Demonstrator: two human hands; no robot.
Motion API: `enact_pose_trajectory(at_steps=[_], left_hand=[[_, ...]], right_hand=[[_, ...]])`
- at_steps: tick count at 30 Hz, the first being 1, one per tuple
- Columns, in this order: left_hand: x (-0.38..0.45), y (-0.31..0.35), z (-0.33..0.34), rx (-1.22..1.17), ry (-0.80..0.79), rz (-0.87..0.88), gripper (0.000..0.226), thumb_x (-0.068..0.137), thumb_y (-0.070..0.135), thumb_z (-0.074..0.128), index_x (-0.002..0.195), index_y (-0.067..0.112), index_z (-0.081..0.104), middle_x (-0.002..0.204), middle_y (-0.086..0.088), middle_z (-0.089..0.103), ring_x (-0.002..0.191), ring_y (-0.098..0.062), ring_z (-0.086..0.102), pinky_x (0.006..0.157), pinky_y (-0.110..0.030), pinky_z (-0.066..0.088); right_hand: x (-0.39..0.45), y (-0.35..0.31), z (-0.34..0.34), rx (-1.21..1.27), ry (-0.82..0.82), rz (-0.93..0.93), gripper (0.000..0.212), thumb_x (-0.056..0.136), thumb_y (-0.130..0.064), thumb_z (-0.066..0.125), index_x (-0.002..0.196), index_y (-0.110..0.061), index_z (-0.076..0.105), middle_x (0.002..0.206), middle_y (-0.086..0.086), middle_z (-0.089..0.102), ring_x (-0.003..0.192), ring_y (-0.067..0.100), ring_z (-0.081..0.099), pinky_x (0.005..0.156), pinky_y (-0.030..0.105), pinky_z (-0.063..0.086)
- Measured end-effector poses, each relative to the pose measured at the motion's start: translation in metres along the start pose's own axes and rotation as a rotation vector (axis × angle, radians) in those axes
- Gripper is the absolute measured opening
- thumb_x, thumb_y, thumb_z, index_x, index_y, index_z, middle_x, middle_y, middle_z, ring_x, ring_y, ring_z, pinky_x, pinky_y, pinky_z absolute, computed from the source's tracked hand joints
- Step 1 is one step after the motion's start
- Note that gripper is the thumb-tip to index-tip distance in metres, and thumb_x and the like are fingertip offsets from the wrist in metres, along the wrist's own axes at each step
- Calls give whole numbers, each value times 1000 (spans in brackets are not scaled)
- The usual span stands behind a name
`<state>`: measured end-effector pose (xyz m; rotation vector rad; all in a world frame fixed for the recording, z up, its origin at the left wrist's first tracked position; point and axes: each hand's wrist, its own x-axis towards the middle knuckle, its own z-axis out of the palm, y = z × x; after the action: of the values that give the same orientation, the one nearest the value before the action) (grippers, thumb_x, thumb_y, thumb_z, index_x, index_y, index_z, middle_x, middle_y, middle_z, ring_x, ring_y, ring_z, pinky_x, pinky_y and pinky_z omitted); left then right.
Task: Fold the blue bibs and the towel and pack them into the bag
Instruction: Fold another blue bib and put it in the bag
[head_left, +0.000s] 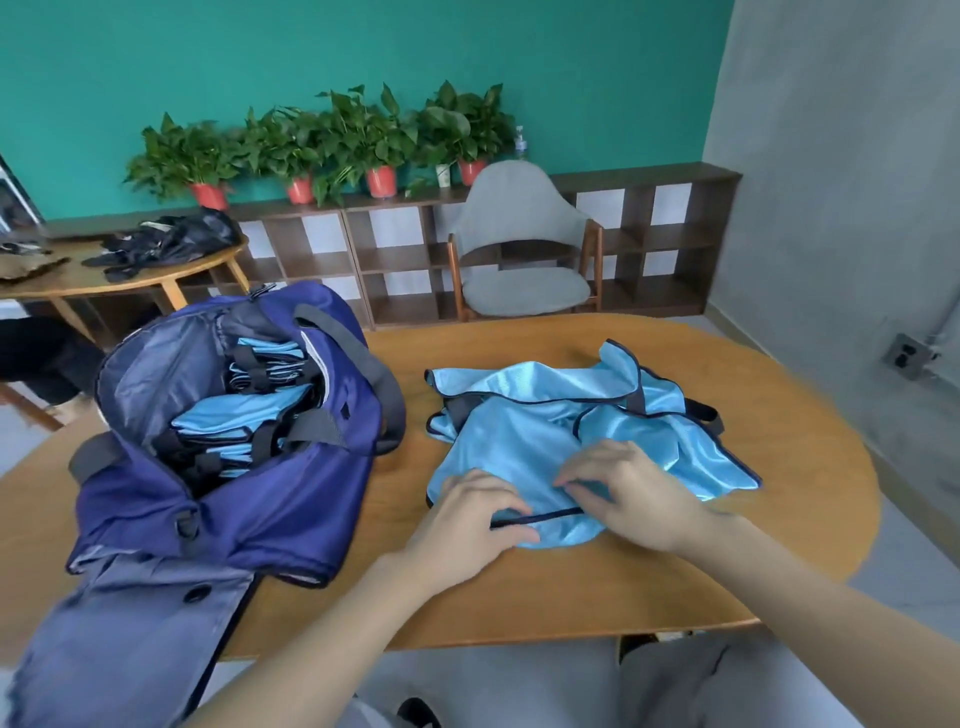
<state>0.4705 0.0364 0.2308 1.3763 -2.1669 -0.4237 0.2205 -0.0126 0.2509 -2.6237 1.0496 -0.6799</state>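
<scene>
Two hands are closed on one bib (524, 441): its dark hem is pinched by the left hand (470, 519) and right hand (631, 493), beside the bag (218, 499).

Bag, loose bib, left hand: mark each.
bag (311, 499): head view, navy front wall.
loose bib (519, 431): head view, bare blue cloth.
left hand (470, 525): head view, back of hand.

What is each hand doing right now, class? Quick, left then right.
Left hand: pinching the dark-trimmed edge of the blue bib on the table.
Right hand: fingers curled, gripping the same bib.
</scene>
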Motion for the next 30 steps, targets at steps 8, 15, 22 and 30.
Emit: enact_pose_trajectory(at_steps=[8,15,22,30], left_hand=[[-9,19,-12,-43,100,-47,8,100,28,63,95,23,68,84,17,67,85,-3,62,82,-28,49],[-6,16,-57,82,12,37,14,88,29,78,98,18,79,87,11,67,82,-3,59,78,-19,46],[12,17,-102,149,258,10,7,93,25,72,94,19,77,85,19,61,84,0,59,77,-23,48],[16,43,-112,111,297,61,7,94,21,72,97,24,78,88,19,62,84,2,59,74,-9,42]], right_hand=[[-8,-18,11,-107,-38,71,25,94,-50,64,114,-37,70,95,-21,61,97,10,46,95,33,28],[-12,-7,-40,-389,214,23,8,76,-29,83,78,-28,75,65,-18,60,78,15,43,80,31,21],[-10,-8,-86,-556,55,319,15,84,-31,62,99,-32,64,72,-13,53,83,15,46,78,31,23],[-13,-44,-66,115,-147,343,54,70,-73,75,110,-39,63,116,-24,57,116,0,47,102,29,37]])
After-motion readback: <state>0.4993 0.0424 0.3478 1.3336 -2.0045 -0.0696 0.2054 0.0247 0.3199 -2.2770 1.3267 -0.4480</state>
